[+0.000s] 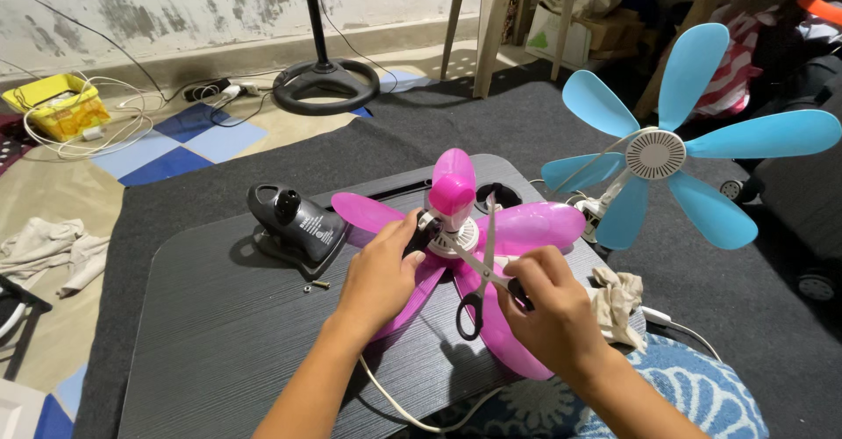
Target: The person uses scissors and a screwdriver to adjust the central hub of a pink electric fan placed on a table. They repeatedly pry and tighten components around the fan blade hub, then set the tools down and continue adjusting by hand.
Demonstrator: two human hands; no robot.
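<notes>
While both hands work over a dark lap tray (pixel 219 334), head view lists as follows.

Item 1: pink fan (pixel 456 228), small, w/ several blades, lying on tray near its far right part; white hub (pixel 460 239) at centre, magenta motor housing standing up behind hub.

Item 2: left hand (pixel 381 272), fingers curled and gripping fan at hub's left side, thumb against a dark part there.

Item 3: right hand (pixel 548 303), fingers closed round scissors (pixel 481 272) by one handle loop; other black loop hangs free below. Blades part open, one tip pointing up past hub, other crossing hub's edge. Whether blades touch hub: can't tell.

Item 4: black fan base piece (pixel 294 220), on tray, left of pink fan, apart from it.

Item 5: small screws (pixel 317 285), on tray just below base piece.

Item 6: white cord (pixel 403 404), runs off tray's near edge.

Item 7: blue fan (pixel 667 149), white centre, upright beyond tray's right side on dark grey mat (pixel 745 290).

Item 8: crumpled rag (pixel 614 303), right of right hand.

Item 9: floor-fan stand base (pixel 324 84), black ring, far bkgd.

Item 10: yellow box (pixel 57 106) w/ white cables, far left.
</notes>
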